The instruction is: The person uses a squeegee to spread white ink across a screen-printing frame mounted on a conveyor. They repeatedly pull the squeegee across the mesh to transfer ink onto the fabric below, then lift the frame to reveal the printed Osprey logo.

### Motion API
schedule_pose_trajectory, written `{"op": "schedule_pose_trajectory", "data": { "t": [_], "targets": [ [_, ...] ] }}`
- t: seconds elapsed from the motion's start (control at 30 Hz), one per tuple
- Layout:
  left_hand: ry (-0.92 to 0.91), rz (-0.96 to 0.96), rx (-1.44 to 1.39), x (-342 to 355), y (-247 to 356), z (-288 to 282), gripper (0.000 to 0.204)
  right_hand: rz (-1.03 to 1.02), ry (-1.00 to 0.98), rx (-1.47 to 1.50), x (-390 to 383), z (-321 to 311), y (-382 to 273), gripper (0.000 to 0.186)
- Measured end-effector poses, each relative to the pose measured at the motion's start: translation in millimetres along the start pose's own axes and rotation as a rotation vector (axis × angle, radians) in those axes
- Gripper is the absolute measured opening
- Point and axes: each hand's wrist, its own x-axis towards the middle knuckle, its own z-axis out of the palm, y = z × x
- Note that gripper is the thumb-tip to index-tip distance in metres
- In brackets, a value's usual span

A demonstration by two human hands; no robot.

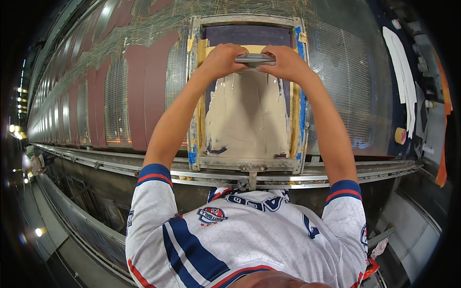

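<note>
Both my hands grip a grey squeegee (pixel 256 58) by its handle, one at each end. My left hand (pixel 224 59) is closed round its left end. At the right end, my right hand (pixel 284 62) is closed with the thumb on the near side. The squeegee is over the far part of a screen printing frame (pixel 249 163), whose edges carry blue and yellow tape. Thick beige ink (pixel 245 115) covers most of the mesh on the near side of the squeegee, with uneven edges. The squeegee's blade is mostly hidden.
Maroon cut fabric pieces (pixel 144 91) lie along the long printing table (pixel 336 86) to the left. A metal rail (pixel 365 168) runs along its near edge. At the right are white strips (pixel 403 81) and a tape roll (pixel 400 136). Another person (pixel 36 161) is far left.
</note>
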Motion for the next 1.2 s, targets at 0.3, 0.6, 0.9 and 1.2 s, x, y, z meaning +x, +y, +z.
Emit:
{"op": "schedule_pose_trajectory", "data": {
  "t": [0.3,0.6,0.9,1.2],
  "targets": [
    [0.02,-0.039,0.231,1.6,-7.5,-5.0,0.025,-0.159,0.048,-0.208,22.7,11.5,3.6,0.017],
    [0.093,-0.012,0.231,-53.1,22.0,24.7,0.015,-0.208,0.092,-0.248,-38.7,49.1,-2.8,0.017],
    [0.067,-0.077,0.169,-188.8,125.9,65.2,0.027,-0.206,0.11,-0.131,-186.4,99.7,-63.7,0.024],
    [-0.013,-0.052,0.181,-135.7,88.7,44.6,0.018,-0.151,-0.004,-0.193,-137.4,71.2,-44.4,0.019]
  ]
}}
